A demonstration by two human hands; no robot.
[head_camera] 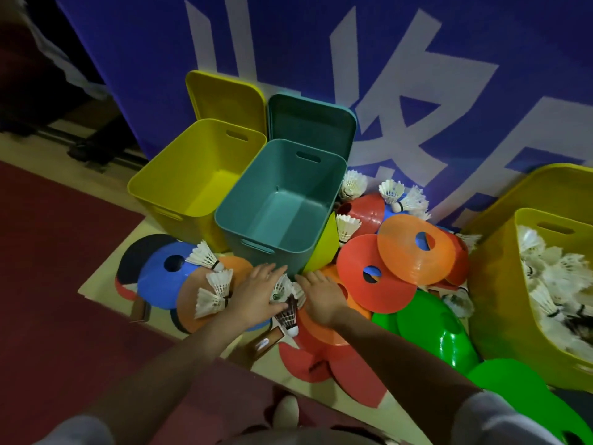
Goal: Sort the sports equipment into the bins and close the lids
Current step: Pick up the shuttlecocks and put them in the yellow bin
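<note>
**Both hands scoop shuttlecocks in front of the empty bins**

The left hand (256,292) and right hand (322,295), fingers spread wide, close in on a shuttlecock cluster (284,292) between them, seemingly to gather several together. The teal bin (282,200) stands empty just beyond, its lid propped behind.

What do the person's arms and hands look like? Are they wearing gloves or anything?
No gloves. The left hand and the right hand are both bare, and so are the forearms. I can't see any rings, watches or bracelets. Near the bottom of the picture, short light-coloured sleeves cover the upper arms.
</note>
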